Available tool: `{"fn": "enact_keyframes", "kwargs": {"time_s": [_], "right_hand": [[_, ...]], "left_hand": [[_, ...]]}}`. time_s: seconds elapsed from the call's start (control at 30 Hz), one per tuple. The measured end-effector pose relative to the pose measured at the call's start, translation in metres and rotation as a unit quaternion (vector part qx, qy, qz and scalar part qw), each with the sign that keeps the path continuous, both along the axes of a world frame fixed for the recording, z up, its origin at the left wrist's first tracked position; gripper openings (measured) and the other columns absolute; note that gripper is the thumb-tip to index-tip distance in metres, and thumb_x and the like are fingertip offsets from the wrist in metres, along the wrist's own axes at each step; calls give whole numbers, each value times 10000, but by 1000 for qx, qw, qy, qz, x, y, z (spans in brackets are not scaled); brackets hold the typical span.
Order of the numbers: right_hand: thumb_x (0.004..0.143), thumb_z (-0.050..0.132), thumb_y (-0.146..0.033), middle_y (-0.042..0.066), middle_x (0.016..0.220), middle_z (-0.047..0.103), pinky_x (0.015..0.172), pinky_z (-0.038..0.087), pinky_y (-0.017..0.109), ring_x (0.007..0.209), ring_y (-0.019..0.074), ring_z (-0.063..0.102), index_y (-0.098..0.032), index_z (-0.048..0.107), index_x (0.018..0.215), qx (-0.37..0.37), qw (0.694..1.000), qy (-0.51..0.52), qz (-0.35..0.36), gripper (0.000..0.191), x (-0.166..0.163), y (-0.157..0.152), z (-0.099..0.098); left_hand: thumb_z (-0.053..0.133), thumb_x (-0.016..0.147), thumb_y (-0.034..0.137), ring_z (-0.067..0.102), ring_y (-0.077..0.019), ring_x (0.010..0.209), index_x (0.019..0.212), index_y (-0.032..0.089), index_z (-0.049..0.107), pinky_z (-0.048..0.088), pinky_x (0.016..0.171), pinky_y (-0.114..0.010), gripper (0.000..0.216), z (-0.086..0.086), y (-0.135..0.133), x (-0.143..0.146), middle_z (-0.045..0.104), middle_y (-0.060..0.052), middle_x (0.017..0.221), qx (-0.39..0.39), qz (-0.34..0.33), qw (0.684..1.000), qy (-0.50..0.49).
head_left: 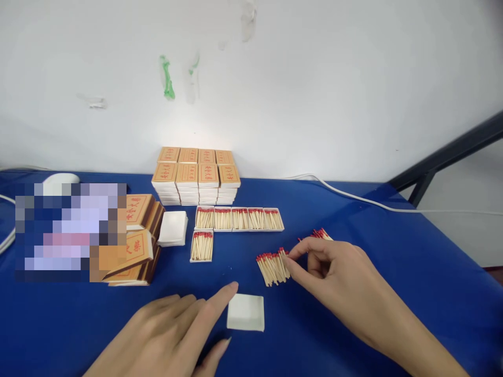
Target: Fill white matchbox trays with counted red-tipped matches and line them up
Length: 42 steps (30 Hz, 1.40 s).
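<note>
Your right hand [346, 275] has its thumb and index fingertips brought close together at the right edge of a small fan of loose matches [271, 269]; you touch the end sticks there, but whether one is pinched between the tips I cannot tell. The red heads point away from you. Your left hand [168, 330] is spread, thumb well apart from the outstretched index finger, whose tip reaches the far left corner of a bare white tray [245, 312]. That tray lies open side up on the blue table [302, 345], just nearer to you than the fan.

Another bunch of matches [322, 233] shows partly behind your right hand. Farther off, five filled trays [239, 230] stand side by side, with a sixth filled tray [201, 261] in front of the leftmost one. To their left sits a stack of white trays [173, 228], then piled orange-and-brown sleeves [137, 251], partly hidden by a pixelated patch. Behind the row, a block of stacked matchboxes [192, 183] stands near the white wall [314, 94]. A white cable [353, 197] runs off to the right.
</note>
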State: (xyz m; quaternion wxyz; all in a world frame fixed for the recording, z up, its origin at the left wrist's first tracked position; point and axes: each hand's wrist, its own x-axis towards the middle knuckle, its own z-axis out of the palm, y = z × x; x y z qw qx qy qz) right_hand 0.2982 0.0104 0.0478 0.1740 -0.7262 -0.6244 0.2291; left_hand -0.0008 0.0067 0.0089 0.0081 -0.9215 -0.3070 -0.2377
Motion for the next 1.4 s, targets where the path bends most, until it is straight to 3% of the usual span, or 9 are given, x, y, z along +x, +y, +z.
{"fn": "enact_keyframes", "kwargs": {"time_s": [0.13, 0.27, 0.43, 0.53, 0.7, 0.87, 1.13, 1.4], "right_hand": [[1026, 585, -701, -20, 532, 546, 559, 413, 360, 485, 176, 518, -286, 720, 710, 29, 998, -46, -3, 539, 2, -1, 5], [1008, 546, -774, 23, 559, 624, 523, 364, 375, 489, 238, 596, -292, 700, 738, 46, 986, -157, -17, 573, -1, -9, 5], [974, 568, -867, 75, 631, 716, 525, 346, 373, 507, 297, 676, -288, 648, 790, 58, 967, -249, -17, 612, -26, -12, -1], [967, 656, -782, 94, 667, 739, 519, 335, 364, 555, 311, 715, -284, 611, 797, 85, 956, -282, -1, 529, -40, -9, -6], [1004, 758, -465, 52, 804, 753, 582, 431, 359, 710, 278, 749, -266, 656, 887, 125, 966, -220, 58, 253, -43, -10, -14], [1054, 750, -336, 25, 915, 729, 643, 494, 342, 777, 228, 721, -262, 687, 923, 110, 979, -133, 109, 162, -35, -13, -14], [1106, 730, -323, 26, 1054, 731, 771, 563, 349, 867, 202, 738, -272, 740, 992, 64, 986, -71, 137, 126, -22, -13, -11], [1120, 710, -454, 38, 1100, 722, 766, 590, 362, 875, 213, 740, -293, 756, 1033, 58, 988, -64, 127, 188, -18, -19, -12]], "left_hand": [[261, 1288, 396, 823, -162, 612, 1477, 174, 603, 631, 557, -307, 450, 2, 1, 0, 841, 40, 812, -5, 1, 1000, 3], [255, 1284, 406, 828, -168, 622, 1478, 180, 591, 647, 563, -315, 449, 4, 1, -1, 847, 40, 827, -9, 1, 1000, 6], [283, 1279, 406, 844, -174, 653, 1481, 181, 598, 666, 605, -309, 437, 2, 0, -3, 865, 30, 861, -6, 1, 1000, 5], [299, 1273, 408, 849, -189, 675, 1484, 196, 609, 664, 623, -307, 431, -1, -1, -4, 868, 20, 869, -1, 7, 1000, 1], [274, 1273, 398, 845, -189, 678, 1489, 193, 603, 663, 656, -305, 444, 1, -1, -3, 865, 17, 875, 7, 10, 1000, 4], [221, 1282, 386, 855, -187, 710, 1460, 187, 585, 661, 652, -327, 452, 6, -3, -1, 868, 18, 898, 4, 12, 1000, 17], [194, 1281, 424, 851, -185, 691, 1488, 203, 564, 654, 647, -313, 479, 0, -4, -2, 862, 26, 879, 5, 7, 1000, 13], [220, 1283, 422, 863, -185, 716, 1481, 193, 575, 684, 691, -309, 467, 6, -3, -2, 877, 21, 897, 10, 13, 1000, 21]]}}
